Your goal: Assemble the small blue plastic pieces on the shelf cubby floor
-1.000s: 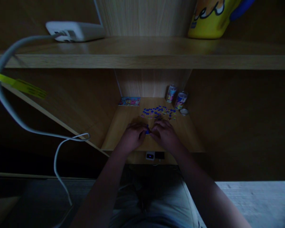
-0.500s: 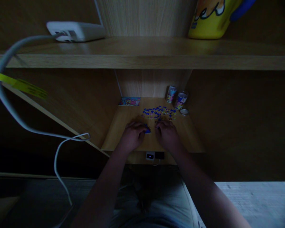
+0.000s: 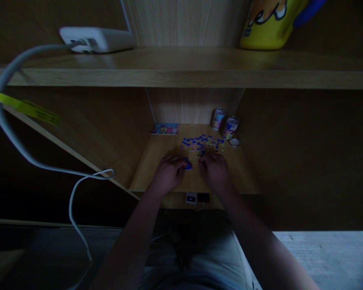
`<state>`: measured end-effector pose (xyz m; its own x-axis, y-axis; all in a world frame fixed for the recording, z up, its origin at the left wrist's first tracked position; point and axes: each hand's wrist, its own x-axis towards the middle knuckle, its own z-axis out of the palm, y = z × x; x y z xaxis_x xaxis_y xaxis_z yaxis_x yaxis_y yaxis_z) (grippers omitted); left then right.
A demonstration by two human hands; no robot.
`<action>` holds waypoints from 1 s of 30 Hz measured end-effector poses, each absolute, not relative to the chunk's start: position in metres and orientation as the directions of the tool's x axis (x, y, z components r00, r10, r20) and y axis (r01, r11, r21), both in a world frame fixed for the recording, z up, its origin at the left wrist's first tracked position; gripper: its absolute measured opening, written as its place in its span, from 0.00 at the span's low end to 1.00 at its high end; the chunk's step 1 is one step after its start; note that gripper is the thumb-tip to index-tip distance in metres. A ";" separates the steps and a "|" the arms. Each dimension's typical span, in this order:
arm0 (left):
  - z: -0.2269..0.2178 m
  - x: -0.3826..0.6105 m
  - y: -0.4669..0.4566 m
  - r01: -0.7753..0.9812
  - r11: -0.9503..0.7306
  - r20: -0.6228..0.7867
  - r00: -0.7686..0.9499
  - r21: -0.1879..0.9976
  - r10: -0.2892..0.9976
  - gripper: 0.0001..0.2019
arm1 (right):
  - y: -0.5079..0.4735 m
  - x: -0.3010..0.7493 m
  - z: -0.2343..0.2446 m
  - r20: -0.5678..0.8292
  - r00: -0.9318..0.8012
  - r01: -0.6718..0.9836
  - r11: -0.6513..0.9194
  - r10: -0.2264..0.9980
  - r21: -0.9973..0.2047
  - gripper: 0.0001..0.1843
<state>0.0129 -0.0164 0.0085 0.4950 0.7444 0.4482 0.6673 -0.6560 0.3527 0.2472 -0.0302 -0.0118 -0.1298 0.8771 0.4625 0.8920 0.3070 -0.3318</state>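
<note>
On the lower shelf my left hand (image 3: 169,172) is closed, its thumb and fingertips at the left edge of a small blue joined section of jigsaw puzzle (image 3: 188,164). To its right my right hand (image 3: 216,171) has its fingers curled together, just in front of the loose pile. Whatever its fingertips hold, if anything, is too dark and small to make out. Behind both hands lie scattered jigsaw pieces (image 3: 203,141), mostly blue with some yellow ones. A colourful picture card (image 3: 165,129) with cartoon figures lies at the back left.
Two printed tins (image 3: 218,119) stand at the back right, a round lid (image 3: 234,142) beside them. Overhead, an upper shelf (image 3: 181,78) carries a white device (image 3: 99,39) with a cable (image 3: 15,145) and a yellow mug (image 3: 264,28). A small lit device (image 3: 191,198) sits below the front edge.
My right hand has shifted slightly right, away from the joined blue section. My left hand stays almost where it was.
</note>
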 end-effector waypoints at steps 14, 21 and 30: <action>0.010 0.012 -0.017 0.665 -0.660 0.451 0.498 0.350 0.741 0.14 | -0.034 0.244 -0.011 0.464 -0.169 0.907 0.321 0.870 -0.272 0.17; 0.010 0.011 -0.017 0.618 -0.704 0.431 0.561 0.350 0.707 0.16 | -0.036 0.244 -0.008 0.469 -0.141 0.907 0.303 0.872 -0.291 0.19; 0.012 0.013 -0.018 0.587 -0.730 0.417 0.600 0.349 0.682 0.11 | -0.034 0.247 -0.006 0.446 -0.312 0.814 0.478 0.839 -0.329 0.09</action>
